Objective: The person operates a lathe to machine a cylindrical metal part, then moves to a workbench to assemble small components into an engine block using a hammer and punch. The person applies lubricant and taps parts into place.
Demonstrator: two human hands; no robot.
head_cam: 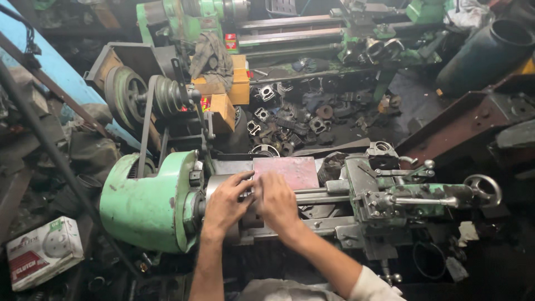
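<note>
A person stood over a small green lathe (150,203) in a crowded, oily workshop, looking down at both bare hands. The left hand (225,203) and the right hand (277,202) met at the lathe's chuck (214,187), the round metal holder just right of the green headstock cover. Both hands curled over something dark at the chuck's face; the fingers hid it, so it could not be told what, if anything, either grip had closed on, nor how far the fingers were open.

Judging by this, the work was at an early stage: setting or adjusting a piece at the chuck. No chips or cutting were visible. The tool carriage (370,192) sat well apart to the right, its handwheel (483,189) untouched, which suggests machining was not yet under way.

A flat reddish plate (287,170) lay on the lathe bed just behind the hands. Beyond it, dark metal parts (295,120) littered the floor. A white carton (43,252) sat at the lower left.
</note>
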